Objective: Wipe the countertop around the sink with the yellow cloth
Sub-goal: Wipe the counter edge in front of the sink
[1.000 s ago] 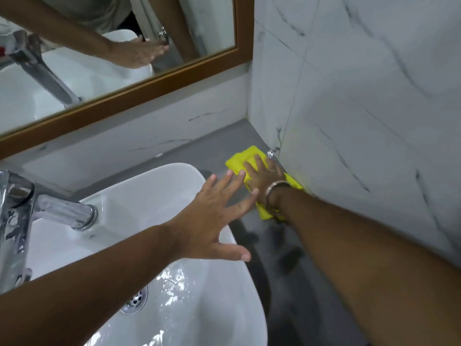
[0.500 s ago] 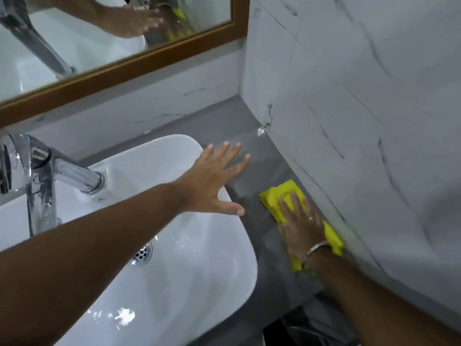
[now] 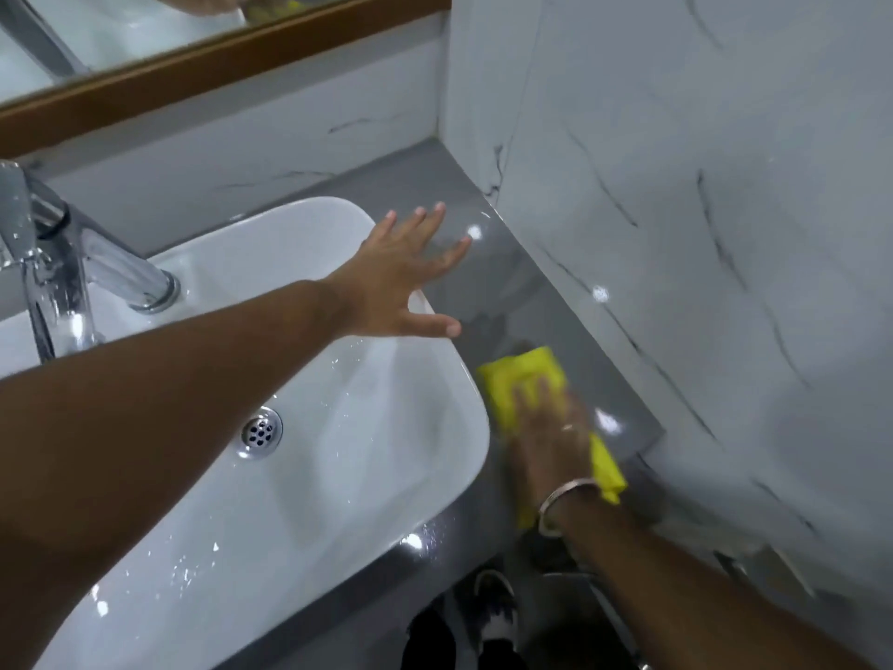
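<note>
A yellow cloth (image 3: pixel 519 379) lies flat on the grey countertop (image 3: pixel 483 282), in the strip between the white sink (image 3: pixel 367 476) and the right wall. My right hand (image 3: pixel 551 437), blurred and wearing a metal bangle, presses palm-down on the cloth near the counter's front right part. My left hand (image 3: pixel 401 278) hovers with fingers spread above the sink's far right corner and holds nothing.
A chrome tap (image 3: pixel 63 273) stands at the sink's left back. A wood-framed mirror (image 3: pixel 203 65) hangs above the back wall. White marble tile wall (image 3: pixel 676 234) bounds the counter on the right. Feet on the floor (image 3: pixel 483 621) show below the counter edge.
My right hand has dragged the cloth from the back corner toward the counter's front edge, then sideways toward the sink. My left hand has stayed spread over the sink corner.
</note>
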